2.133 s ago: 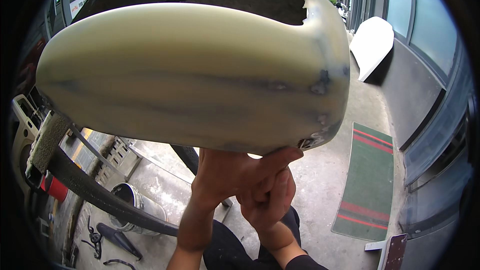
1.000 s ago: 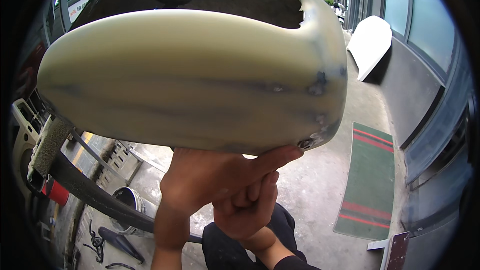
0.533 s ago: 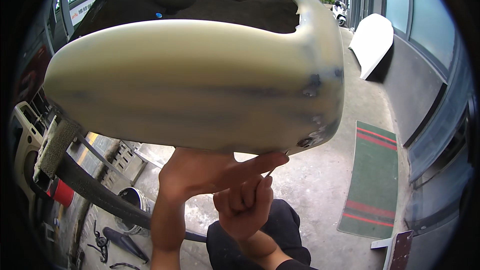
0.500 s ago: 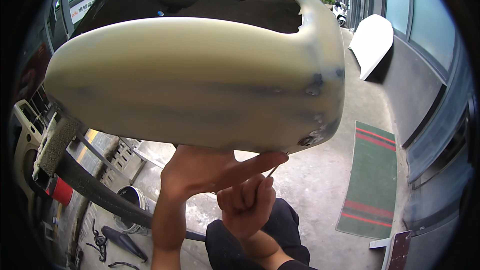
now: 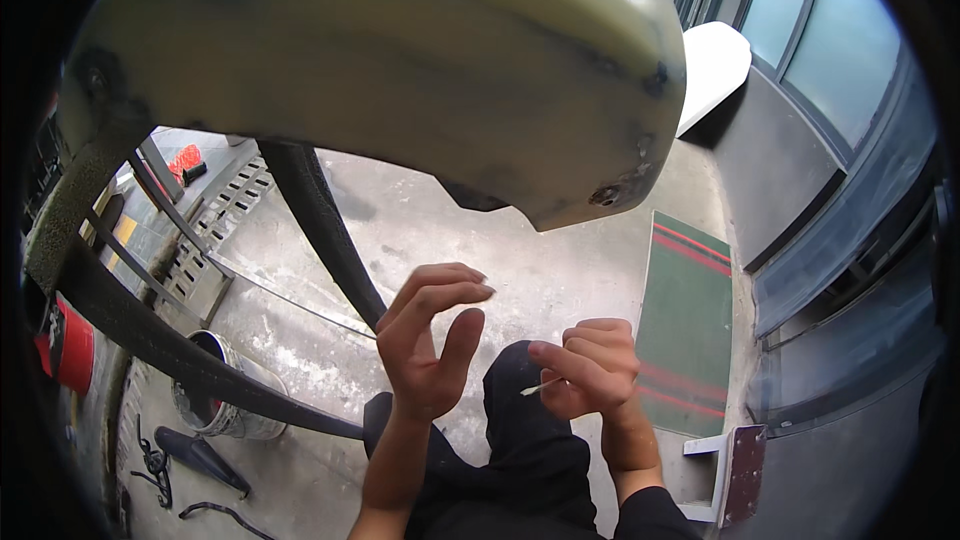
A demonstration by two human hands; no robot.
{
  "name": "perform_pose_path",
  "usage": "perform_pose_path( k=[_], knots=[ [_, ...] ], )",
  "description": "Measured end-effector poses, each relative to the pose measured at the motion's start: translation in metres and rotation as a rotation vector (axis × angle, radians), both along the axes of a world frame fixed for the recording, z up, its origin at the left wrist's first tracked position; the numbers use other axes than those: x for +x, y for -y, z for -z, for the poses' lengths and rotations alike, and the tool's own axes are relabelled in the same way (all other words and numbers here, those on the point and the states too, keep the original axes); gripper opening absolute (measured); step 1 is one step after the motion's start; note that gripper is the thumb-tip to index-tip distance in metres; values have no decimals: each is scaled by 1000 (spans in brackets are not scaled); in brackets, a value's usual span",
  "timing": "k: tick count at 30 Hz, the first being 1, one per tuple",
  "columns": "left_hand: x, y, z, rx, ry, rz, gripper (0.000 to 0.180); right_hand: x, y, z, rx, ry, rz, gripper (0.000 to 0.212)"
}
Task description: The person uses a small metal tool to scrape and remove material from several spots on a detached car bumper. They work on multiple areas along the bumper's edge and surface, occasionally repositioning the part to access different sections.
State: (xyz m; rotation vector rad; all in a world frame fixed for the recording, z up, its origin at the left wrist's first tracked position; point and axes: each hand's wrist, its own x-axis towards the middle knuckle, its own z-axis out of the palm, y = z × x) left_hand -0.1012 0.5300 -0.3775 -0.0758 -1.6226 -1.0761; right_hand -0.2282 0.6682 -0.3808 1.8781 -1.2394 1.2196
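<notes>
A large curved car body panel (image 5: 400, 70), beige-olive with dark sanded patches, hangs over the upper part of the view. Near its lower right corner is a rough dark spot (image 5: 606, 195). My left hand (image 5: 430, 340) is below the panel, apart from it, with curved fingers spread from the thumb and nothing between them. To its right, my right hand (image 5: 592, 365) is closed, pinching a thin stick with a whitish tip (image 5: 530, 391) between thumb and fingers. The stick's other end is hidden in the hand.
A dark stand leg (image 5: 200, 370) slants under the panel on the left. Beside it are a white bucket (image 5: 262, 420), a red container (image 5: 72, 348) and a black tapered piece (image 5: 200, 460). At right lie a green mat (image 5: 685, 325), a small stool (image 5: 735, 475) and a white panel (image 5: 715, 70).
Both hands have come away from the panel's lower edge and moved apart, the right one carrying the stick. My left hand has let go of the panel. The view has tilted downward.
</notes>
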Motion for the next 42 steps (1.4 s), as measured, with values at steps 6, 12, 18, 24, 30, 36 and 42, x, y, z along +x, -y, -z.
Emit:
perform_pose_path(
  k=[6,12,18,24,30,36,42],
  knots=[
    [13,-7,2,214,95,574,13,14,-14,-15,22,-172,3,37],
    [27,-11,-17,-7,340,734,25,24,-16,-17,88,-182,-72,31],
    [36,-20,-30,-83,634,679,24,26,-20,-10,170,-232,-98,25],
    [35,-24,0,200,613,925,13,25,-42,-15,412,-142,-246,9],
    [26,2,6,452,537,279,21,-12,-69,-69,546,149,-108,14],
    [-35,9,-7,-50,-71,-292,43,-69,-57,-146,487,-80,90,35],
    [-67,-1,-40,-297,-71,-504,75,-83,-34,-180,465,-493,116,46]
  ],
)
